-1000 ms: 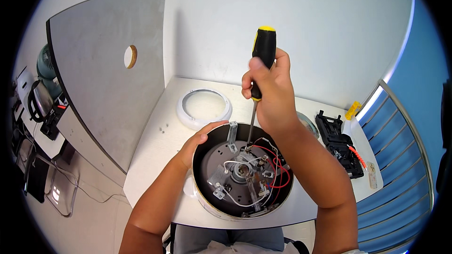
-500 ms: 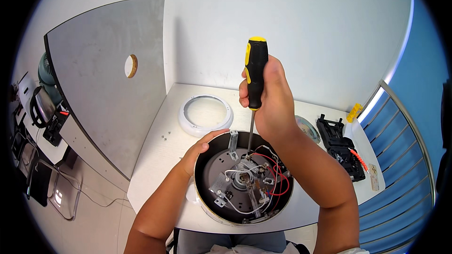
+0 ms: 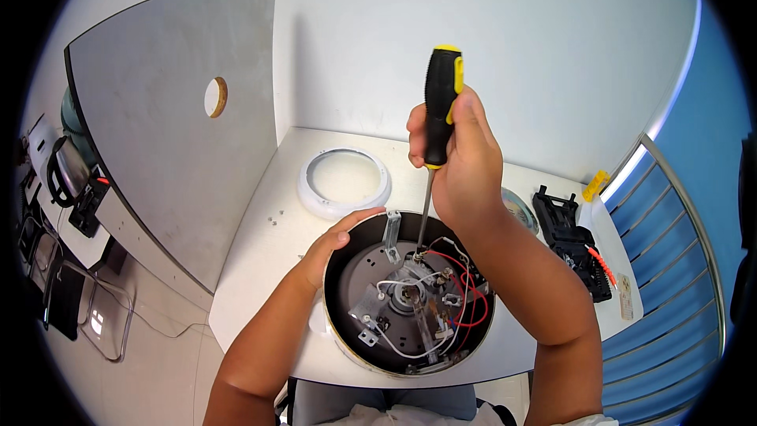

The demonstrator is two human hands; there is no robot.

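Right hand (image 3: pixel 464 164): clamped on screwdriver (image 3: pixel 441 118).
Left hand (image 3: pixel 319 259): clamped on housing (image 3: pixel 335 292).
Slip risk: overleaning could skid it into red wires (image 3: pixel 471 324).

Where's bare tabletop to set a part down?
Bare: tabletop between the gray panel and left forearm, this side of the metal bits; a narrower strip between white ring and right hand. Crowded: right end, around the black tool case.

Right grip (image 3: pixel 465 170) raised, fingers (image 3: pixel 416 140) curled, elbow (image 3: pixel 566 338) bent, left grip (image 3: pixel 322 256) lower, its fingers seemingly outstretched
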